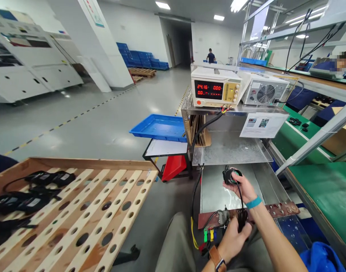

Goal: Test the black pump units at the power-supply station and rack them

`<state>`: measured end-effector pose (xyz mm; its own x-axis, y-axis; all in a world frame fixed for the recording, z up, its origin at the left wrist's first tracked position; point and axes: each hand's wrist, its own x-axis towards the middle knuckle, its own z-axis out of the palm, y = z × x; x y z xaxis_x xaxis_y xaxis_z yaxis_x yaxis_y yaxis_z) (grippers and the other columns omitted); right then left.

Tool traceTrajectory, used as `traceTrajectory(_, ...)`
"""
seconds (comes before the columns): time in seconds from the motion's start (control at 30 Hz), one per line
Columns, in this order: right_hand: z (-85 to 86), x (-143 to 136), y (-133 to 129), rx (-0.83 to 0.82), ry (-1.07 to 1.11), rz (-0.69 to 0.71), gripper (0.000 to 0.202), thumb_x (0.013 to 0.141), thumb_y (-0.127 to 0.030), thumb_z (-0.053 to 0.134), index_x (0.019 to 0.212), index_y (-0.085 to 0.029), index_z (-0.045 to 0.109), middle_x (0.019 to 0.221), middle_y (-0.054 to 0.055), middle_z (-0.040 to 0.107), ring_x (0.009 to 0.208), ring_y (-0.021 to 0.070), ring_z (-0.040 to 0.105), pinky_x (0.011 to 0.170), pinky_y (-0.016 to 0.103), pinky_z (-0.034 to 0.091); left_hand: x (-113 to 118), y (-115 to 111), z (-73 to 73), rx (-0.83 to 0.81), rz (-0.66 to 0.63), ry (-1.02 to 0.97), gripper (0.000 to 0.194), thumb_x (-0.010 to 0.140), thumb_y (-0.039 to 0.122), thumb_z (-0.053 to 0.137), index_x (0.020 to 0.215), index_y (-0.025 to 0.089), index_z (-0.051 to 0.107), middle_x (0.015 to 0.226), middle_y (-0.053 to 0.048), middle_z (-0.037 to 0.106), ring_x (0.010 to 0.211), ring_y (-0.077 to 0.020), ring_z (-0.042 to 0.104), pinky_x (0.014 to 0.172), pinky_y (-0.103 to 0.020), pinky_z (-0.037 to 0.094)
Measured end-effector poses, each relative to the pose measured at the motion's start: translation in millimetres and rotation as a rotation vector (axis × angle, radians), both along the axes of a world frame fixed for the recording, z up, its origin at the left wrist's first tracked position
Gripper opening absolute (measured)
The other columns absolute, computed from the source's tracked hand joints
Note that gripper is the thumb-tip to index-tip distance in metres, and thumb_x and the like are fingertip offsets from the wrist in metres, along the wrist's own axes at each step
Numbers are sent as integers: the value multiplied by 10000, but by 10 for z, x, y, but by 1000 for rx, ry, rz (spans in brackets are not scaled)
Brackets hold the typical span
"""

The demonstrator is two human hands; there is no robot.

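My right hand [245, 187], with a teal band on its wrist, is closed around a round black device [233, 177] whose open face shows some green inside. A black cable [241, 194] runs from that device down towards my left hand [232, 240]. The left hand, with a brown-strapped watch at the wrist, grips a black cable connector [242, 220]. Both hands are above a reddish-brown strip [280, 209] along the front of the metal bench [218, 192]. A small metal fixture [224, 217] sits on the strip beside the left hand.
A power supply [215, 88] with red digits stands on the upper shelf. Left is a slatted wooden tray [113, 196] holding several black devices [34, 202]. A blue tray [158, 126] rests on a cart. Coloured clips [209, 235] hang below the strip. A person [211, 56] is far back.
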<state>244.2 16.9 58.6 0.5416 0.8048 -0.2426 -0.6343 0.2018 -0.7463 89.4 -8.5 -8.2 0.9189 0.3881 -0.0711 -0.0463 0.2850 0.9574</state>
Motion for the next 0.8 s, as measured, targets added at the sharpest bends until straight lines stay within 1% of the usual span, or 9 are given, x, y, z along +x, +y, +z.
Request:
traceTrajectory(0.1, -228, 223, 134, -73, 13, 27, 384, 743, -254, 802, 1047, -164, 585, 929, 77, 659, 784, 236, 657, 782, 445, 610, -129, -204, -116, -262, -213, 65, 559, 756, 578, 722, 1062, 146, 541, 1019, -137, 669, 928, -247, 665, 795, -351, 513)
traceTrajectory(0.17, -454, 363, 218, -145, 8, 57, 289, 780, -229, 762, 996, -159, 583, 898, 74, 653, 761, 222, 655, 759, 428, 617, -172, -219, -94, -430, -259, 109, 527, 747, 547, 748, 996, 147, 511, 928, -119, 673, 808, -223, 688, 708, -319, 516)
traceTrajectory(0.23, -693, 486, 277, -216, -4, 101, 240, 808, -214, 732, 979, -160, 572, 878, 69, 648, 739, 213, 656, 741, 412, 621, -174, -110, -1, -512, -250, 114, 513, 737, 498, 779, 986, 146, 501, 919, -122, 677, 770, -218, 695, 677, -302, 519)
traceTrajectory(0.33, -1017, 634, 304, -319, -45, 137, 251, 808, -187, 719, 1002, -168, 562, 873, 59, 644, 713, 203, 648, 703, 398, 624, -81, 262, 165, -439, -167, 84, 487, 745, 483, 780, 977, 130, 540, 919, -133, 692, 743, -197, 689, 689, -290, 525)
traceTrajectory(0.4, -1202, 705, 284, -379, -65, 147, 268, 788, -149, 707, 1014, -169, 565, 896, 56, 644, 733, 200, 640, 693, 393, 625, 41, 575, 211, -328, -17, 67, 494, 734, 494, 784, 983, 125, 569, 942, -129, 697, 788, -195, 687, 728, -285, 529)
traceTrajectory(0.47, -1361, 753, 247, -426, -79, 172, 269, 769, -121, 688, 1008, -170, 575, 918, 55, 644, 760, 199, 630, 689, 390, 626, 182, 848, 174, -257, 125, 80, 542, 692, 514, 806, 994, 128, 578, 965, -125, 696, 833, -207, 688, 760, -299, 538)
traceTrajectory(0.53, -1493, 783, 209, -456, -86, 198, 266, 753, -108, 675, 993, -175, 581, 925, 50, 642, 770, 200, 621, 677, 388, 627, 306, 1023, 75, -232, 191, 122, 588, 650, 535, 822, 995, 129, 572, 968, -129, 697, 825, -213, 691, 765, -320, 548)
traceTrajectory(0.67, -1671, 809, 168, -467, -67, 218, 285, 721, -97, 677, 975, -184, 581, 929, 52, 640, 770, 207, 622, 669, 395, 625, 432, 1093, -139, -220, 204, 166, 591, 661, 537, 809, 1008, 133, 552, 954, -128, 698, 792, -207, 698, 756, -336, 560)
traceTrajectory(0.8, -1763, 812, 163, -488, -53, 236, 260, 729, -108, 670, 963, -183, 586, 888, 55, 633, 737, 209, 624, 650, 383, 618, 469, 1057, -236, -211, 153, 170, 573, 672, 518, 807, 1008, 132, 551, 924, -109, 699, 760, -203, 703, 738, -345, 571)
